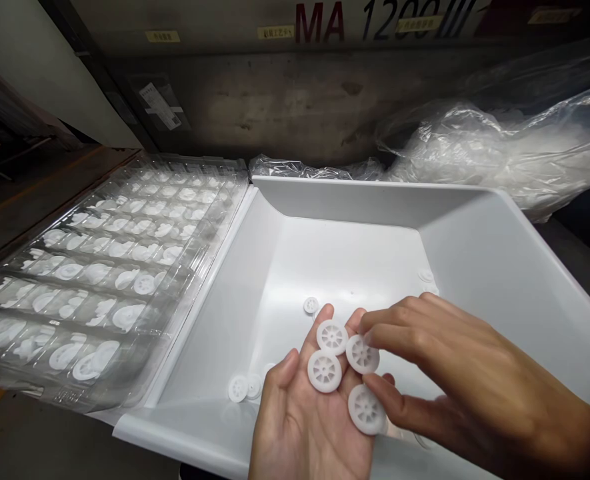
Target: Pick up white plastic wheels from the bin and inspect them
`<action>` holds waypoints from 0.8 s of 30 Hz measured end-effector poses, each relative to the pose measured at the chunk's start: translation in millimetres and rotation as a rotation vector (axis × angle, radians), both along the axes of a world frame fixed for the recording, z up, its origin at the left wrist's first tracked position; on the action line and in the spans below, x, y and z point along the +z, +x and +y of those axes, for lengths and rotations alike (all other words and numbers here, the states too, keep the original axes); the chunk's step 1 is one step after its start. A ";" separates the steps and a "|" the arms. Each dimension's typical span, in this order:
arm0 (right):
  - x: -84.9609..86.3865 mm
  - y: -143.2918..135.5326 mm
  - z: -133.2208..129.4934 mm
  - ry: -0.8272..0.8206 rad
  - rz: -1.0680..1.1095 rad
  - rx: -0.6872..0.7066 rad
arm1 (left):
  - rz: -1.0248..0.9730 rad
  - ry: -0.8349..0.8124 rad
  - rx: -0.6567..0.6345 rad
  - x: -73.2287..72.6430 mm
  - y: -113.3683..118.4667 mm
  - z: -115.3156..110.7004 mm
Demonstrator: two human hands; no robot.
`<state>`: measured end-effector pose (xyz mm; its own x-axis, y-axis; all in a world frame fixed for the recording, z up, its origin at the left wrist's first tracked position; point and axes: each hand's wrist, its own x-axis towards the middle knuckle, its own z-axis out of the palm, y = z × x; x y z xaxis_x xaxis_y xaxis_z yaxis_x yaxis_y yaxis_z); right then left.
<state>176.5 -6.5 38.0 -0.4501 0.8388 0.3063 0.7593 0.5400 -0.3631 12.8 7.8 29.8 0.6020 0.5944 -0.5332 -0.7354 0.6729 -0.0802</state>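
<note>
Over the grey-white bin (205,437), my left hand (312,420) is palm up with several white spoked wheels (324,371) lying on its palm and fingers. My right hand (425,360) reaches in from the right. Its fingertips are closed on the edge of one white wheel (363,354), and its thumb is beside another wheel (367,409) lower down. More small white wheels lie in the bin: one (311,305) beyond my left fingertips, a pair (238,389) at the near left, and others (426,275) by the right wall, partly hidden by my right hand.
A clear compartment tray (175,293) full of white parts adjoins the bin's left side. Clear plastic bags (499,147) of white material lie behind the bin at the right. A machine panel (275,100) stands behind.
</note>
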 end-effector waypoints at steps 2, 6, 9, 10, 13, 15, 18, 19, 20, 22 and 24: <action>-0.3 -1.1 0.1 0.009 0.011 -0.007 | -0.003 0.010 -0.011 -1.5 -0.9 -0.1; -1.8 -1.7 -0.9 0.056 0.043 -0.024 | -0.036 0.038 0.000 -3.9 -1.9 -0.6; -3.1 -1.8 -1.2 0.059 0.048 -0.032 | -0.036 0.057 0.005 -5.0 -1.8 -1.3; -3.2 -2.0 -0.9 0.056 0.047 -0.033 | -0.030 0.065 0.004 -5.4 -1.8 -1.8; -1.8 -2.5 0.6 0.063 0.040 -0.009 | -0.014 0.100 0.011 -6.7 -2.2 -4.1; 0.2 -2.5 1.4 0.078 0.039 0.026 | -0.012 0.142 0.007 -7.2 -2.9 -6.0; 2.3 -2.5 1.1 0.087 0.033 0.081 | 0.005 0.224 -0.004 -7.5 -4.1 -8.4; 2.1 -2.6 0.6 0.073 0.023 0.092 | 0.014 0.246 -0.011 -7.6 -4.5 -8.9; 1.5 -2.9 0.0 0.055 0.006 0.095 | 0.018 0.265 -0.017 -7.8 -4.9 -9.1; -1.0 -3.9 -0.9 0.032 -0.038 0.098 | 0.013 0.290 -0.041 -8.5 -5.7 -8.9; -3.6 -5.4 -1.2 0.055 -0.073 0.117 | 0.005 0.299 -0.076 -9.4 -6.3 -8.1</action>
